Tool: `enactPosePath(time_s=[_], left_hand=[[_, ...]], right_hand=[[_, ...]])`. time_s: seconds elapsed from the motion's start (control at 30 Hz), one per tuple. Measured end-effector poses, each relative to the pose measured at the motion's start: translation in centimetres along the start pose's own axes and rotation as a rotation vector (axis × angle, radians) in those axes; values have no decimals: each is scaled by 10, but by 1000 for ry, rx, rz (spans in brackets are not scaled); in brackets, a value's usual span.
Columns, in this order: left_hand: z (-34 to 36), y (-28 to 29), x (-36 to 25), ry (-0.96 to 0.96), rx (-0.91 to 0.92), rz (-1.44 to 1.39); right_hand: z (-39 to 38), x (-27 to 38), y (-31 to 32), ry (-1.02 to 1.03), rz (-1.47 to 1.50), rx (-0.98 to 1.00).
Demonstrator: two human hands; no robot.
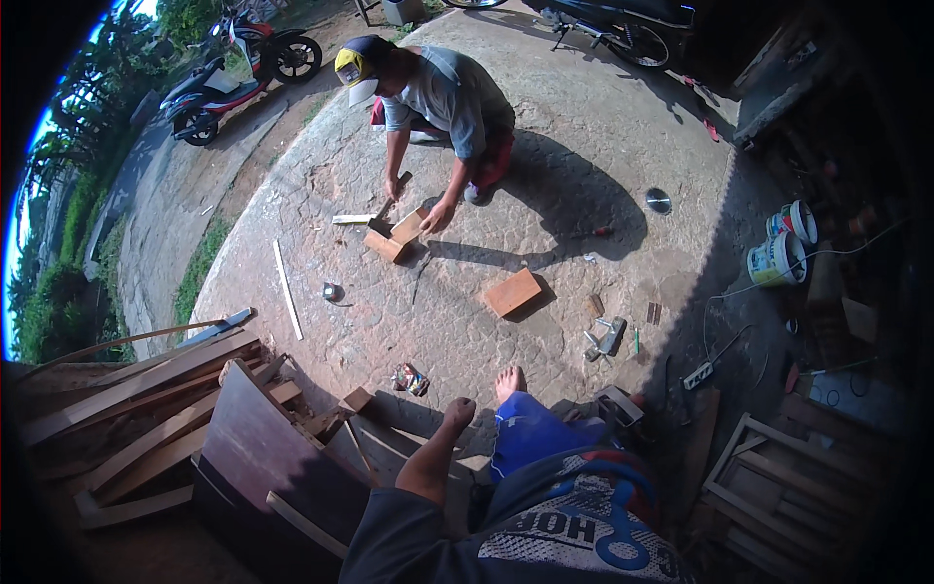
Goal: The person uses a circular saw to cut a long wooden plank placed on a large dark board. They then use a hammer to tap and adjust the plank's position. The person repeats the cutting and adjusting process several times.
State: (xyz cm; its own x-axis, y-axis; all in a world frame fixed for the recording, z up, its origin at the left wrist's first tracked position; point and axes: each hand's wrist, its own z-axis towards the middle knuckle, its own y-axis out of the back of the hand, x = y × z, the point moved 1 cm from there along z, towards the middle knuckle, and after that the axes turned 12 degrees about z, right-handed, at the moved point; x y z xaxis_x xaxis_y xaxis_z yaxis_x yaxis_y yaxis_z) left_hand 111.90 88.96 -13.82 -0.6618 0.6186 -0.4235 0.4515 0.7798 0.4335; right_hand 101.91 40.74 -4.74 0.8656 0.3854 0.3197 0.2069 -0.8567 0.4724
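My left hand [458,414] hangs below my bent forearm near my bare foot [510,383], its fingers curled, what they hold, if anything, hidden. My right hand is not in view. A crumpled multicoloured packet [410,380] lies just beyond my left hand. Farther forward lie an orange-brown wooden block [513,293], a metal tool [611,336] and a tape measure [331,292]. A crouching co-worker [443,107] holds a dark-handled tool [398,189] in one hand and rests the other on joined wooden pieces [387,245].
Boards and a dark panel [233,438] are piled at left. Buckets [773,261], a power strip [699,374] and a wooden frame [730,457] stand or lie at right. A circular blade [658,200] lies on the concrete [584,117]. Scooters [219,88] are parked behind.
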Motion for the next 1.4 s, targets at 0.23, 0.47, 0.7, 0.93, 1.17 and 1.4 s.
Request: enactPosePath(time_s=[0.23,0.47,0.7,0.93,1.17,1.4], left_hand=[[48,14,-56,58,171,-447],[31,6,-113,-75,290,-102],[16,0,-152,-45,277,38],[-16,-49,-188,-91,327,40],[-38,-83,-186,-42,375,232],[-34,-114,-217,-71,420,349]], right_hand=[[-14,-47,15,-27,78,-124],[-50,-140,-31,-171,363,-242],[-40,-159,-75,-197,498,-268],[-22,-179,-61,-188,588,-335],[-11,-191,-23,-182,754,-448],[-53,-241,-64,-288,921,-674]])
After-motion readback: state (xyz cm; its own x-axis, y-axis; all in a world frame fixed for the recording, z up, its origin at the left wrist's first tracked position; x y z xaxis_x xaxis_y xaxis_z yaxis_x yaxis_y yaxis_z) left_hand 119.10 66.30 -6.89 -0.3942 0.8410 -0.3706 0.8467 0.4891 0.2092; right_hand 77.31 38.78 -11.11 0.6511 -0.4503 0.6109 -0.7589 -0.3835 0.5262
